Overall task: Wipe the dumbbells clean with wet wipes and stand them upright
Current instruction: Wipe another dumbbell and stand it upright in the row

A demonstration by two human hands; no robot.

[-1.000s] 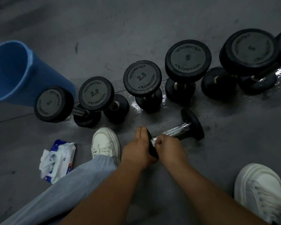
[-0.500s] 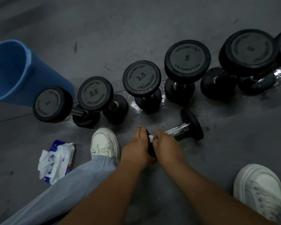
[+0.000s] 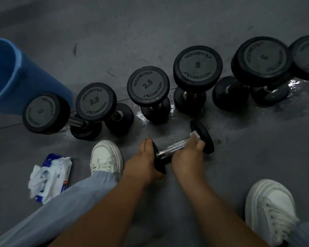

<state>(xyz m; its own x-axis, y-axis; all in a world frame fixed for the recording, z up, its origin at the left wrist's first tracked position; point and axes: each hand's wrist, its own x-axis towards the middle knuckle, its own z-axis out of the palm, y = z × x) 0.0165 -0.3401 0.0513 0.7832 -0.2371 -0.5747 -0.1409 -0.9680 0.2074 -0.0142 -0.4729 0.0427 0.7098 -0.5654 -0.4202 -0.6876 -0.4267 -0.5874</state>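
A small black dumbbell (image 3: 175,147) with a chrome handle lies on its side on the grey floor in front of me. My left hand (image 3: 143,163) grips its near head. My right hand (image 3: 189,154) is wrapped round the far end of the handle with a white wet wipe (image 3: 195,134) pressed against the far head. Behind it, a row of black dumbbells stands upright: two marked 2.5 (image 3: 95,102) (image 3: 148,85), one marked 5 (image 3: 197,66), a larger one (image 3: 263,59), and one further left (image 3: 43,113).
A blue bucket (image 3: 16,77) stands at the left behind the row. An open pack of wet wipes (image 3: 49,177) lies on the floor at the lower left. My white shoes (image 3: 105,155) (image 3: 269,211) flank the hands. The floor is wet near the dumbbells.
My right hand has slid with the wipe along the chrome handle, from the near head to the far head. The left hand keeps its hold on the near head.
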